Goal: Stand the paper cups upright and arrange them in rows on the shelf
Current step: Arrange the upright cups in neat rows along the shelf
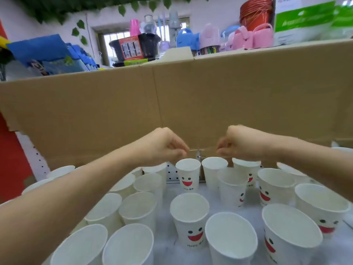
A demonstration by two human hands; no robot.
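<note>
Several white paper cups, some printed with a smiling face, stand upright in loose rows on the white shelf point(168, 190). My left hand point(168, 148) reaches to the back row, its curled fingers over the rim of a paper cup point(155, 170). My right hand point(238, 144) does the same over another back-row cup point(248, 169). Between the hands stand two upright cups, a face cup point(188, 174) and a plain one point(214, 169). The palms hide where the fingers meet the rims. A face cup point(189, 219) stands in the middle at the front.
A tall brown cardboard wall point(172, 104) closes the back of the shelf right behind the hands. Above it sit plastic housewares, a red bucket stack point(256, 12) and blue packs point(44, 54). A red panel point(11, 159) borders the left side.
</note>
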